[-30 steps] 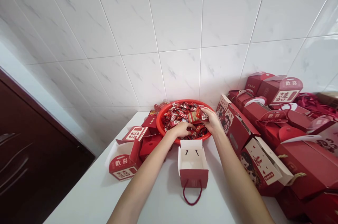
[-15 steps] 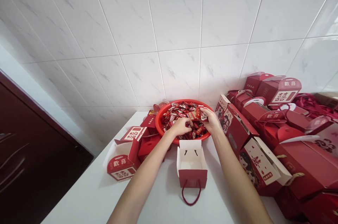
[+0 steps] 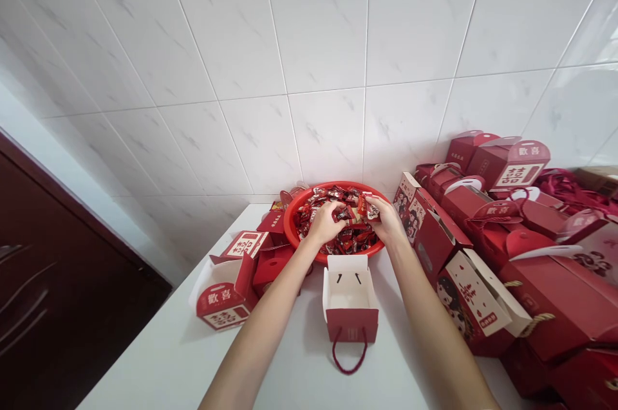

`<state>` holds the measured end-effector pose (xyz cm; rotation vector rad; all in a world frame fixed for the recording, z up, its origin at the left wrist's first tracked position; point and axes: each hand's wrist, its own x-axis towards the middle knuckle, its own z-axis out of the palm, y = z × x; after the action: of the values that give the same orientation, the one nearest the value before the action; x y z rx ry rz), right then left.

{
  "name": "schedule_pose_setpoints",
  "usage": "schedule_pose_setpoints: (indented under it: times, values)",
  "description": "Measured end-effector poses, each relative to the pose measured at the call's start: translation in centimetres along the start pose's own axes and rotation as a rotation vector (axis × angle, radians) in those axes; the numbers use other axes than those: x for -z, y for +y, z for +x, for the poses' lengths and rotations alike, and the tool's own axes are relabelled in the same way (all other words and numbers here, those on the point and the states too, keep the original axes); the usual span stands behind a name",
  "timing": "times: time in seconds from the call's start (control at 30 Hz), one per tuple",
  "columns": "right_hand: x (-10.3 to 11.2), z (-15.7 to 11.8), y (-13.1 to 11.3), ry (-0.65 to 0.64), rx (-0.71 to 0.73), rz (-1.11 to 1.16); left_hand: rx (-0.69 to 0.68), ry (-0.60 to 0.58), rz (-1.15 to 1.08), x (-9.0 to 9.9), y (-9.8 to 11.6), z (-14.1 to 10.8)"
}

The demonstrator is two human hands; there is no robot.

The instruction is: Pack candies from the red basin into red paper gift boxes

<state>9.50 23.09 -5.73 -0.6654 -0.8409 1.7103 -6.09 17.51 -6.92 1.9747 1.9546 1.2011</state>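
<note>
A red plastic basin [image 3: 290, 230] full of wrapped candies [image 3: 338, 244] stands against the tiled wall. Over its left half, my left hand [image 3: 326, 222] is closed on a dark red wrapped candy [image 3: 344, 212]. My right hand [image 3: 385, 219], above the basin's right side, pinches wrapped candies [image 3: 371, 209] between thumb and fingers; how many is unclear. In front of the basin sits an open red gift box [image 3: 353, 325] with a white inside and a dark red cord handle [image 3: 350, 368].
To the left, another open red box [image 3: 226, 307] stands beside more boxes [image 3: 276, 268]. Many red gift boxes [image 3: 555, 294] are piled along the right side. The white table's [image 3: 159, 365] left edge runs near a dark brown door [image 3: 58, 268].
My left hand has risen a little from among the candies and now holds one. My right hand stays in nearly the same place with its candies.
</note>
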Motion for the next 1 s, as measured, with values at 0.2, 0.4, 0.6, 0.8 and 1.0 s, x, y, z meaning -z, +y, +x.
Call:
schedule_pose_setpoints:
  times: [0.2,0.4,0.6,0.8,1.0]
  values:
    - [-0.1,-0.1,-0.2,0.006,-0.016,0.011,0.092,0.028,-0.012,-0.2,-0.2,0.0]
    - [-0.1,0.0,-0.1,0.012,-0.013,0.016,0.0,0.128,0.038,0.0,-0.5,0.1]
    - [0.0,-0.1,0.0,0.013,0.008,-0.002,-0.023,0.013,0.048,0.2,-0.5,0.0]
    - [0.1,0.0,0.1,0.013,0.017,-0.026,0.016,-0.595,0.119,0.1,0.6,-0.3]
    - [0.4,0.3,0.4,-0.007,0.021,-0.041,0.04,-0.593,0.332,0.3,1.4,-0.8]
